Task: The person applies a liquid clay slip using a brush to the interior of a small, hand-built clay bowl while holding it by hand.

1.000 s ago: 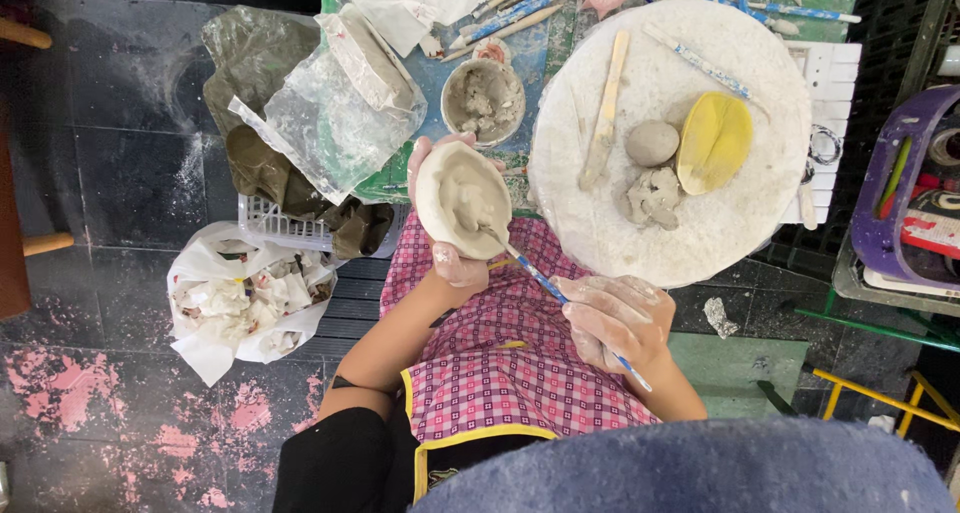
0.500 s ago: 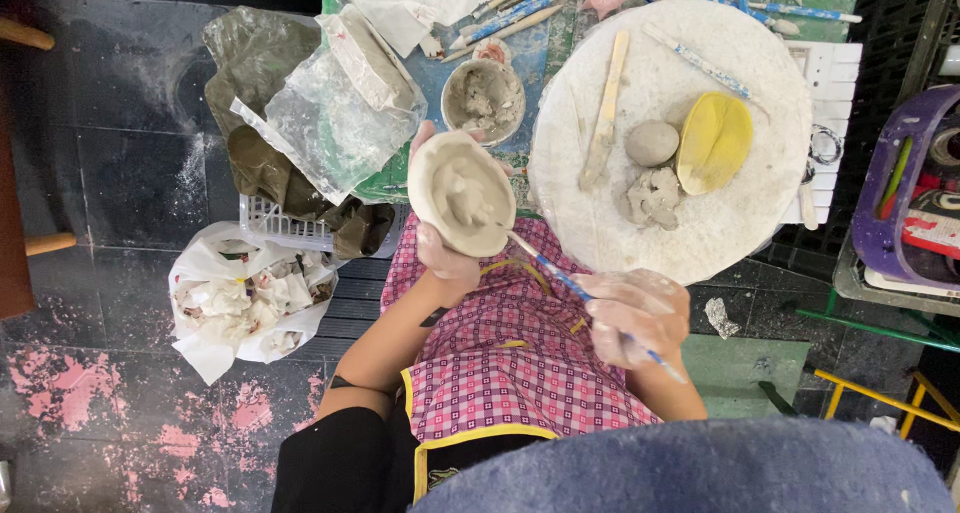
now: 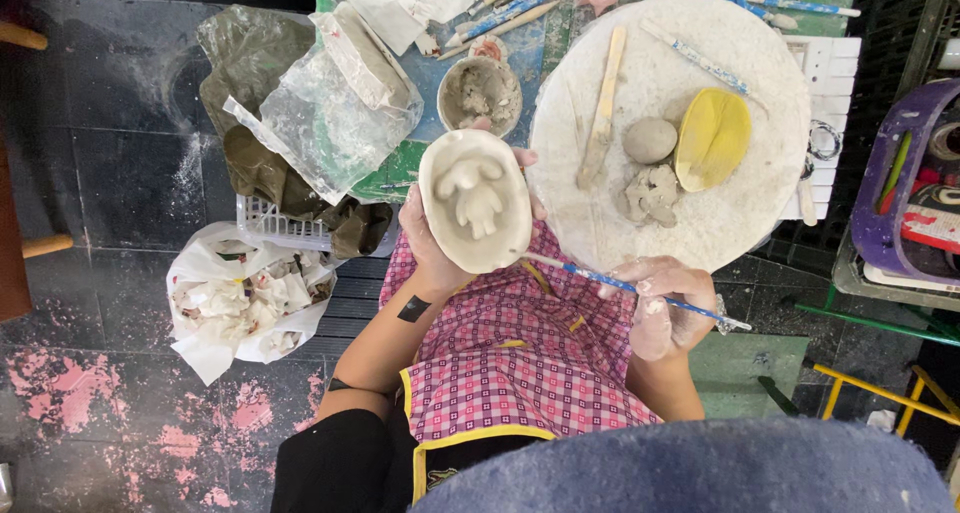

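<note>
My left hand [image 3: 432,245] grips an oval white plaster mould [image 3: 474,200] with a hand-shaped figure of grey clay in its hollow, held over my lap in front of the table. My right hand [image 3: 664,303], smeared with clay, holds a thin blue-patterned brush [image 3: 640,290] whose tip points toward the mould's lower right edge. I wear a pink checked apron [image 3: 510,358].
A round white board [image 3: 740,213] carries a clay ball [image 3: 650,140], a yellow sponge [image 3: 712,138], a clay lump [image 3: 650,193] and a wooden stick [image 3: 602,105]. A bowl of clay slip [image 3: 480,95], a plastic-wrapped clay block [image 3: 345,93], a white rag bag [image 3: 245,298], and a purple tray [image 3: 905,198] surround me.
My left hand has turned the mould so its hollow faces up toward me. The brush tip has drawn out of the mould to its lower right side, and my right hand shifted slightly right.
</note>
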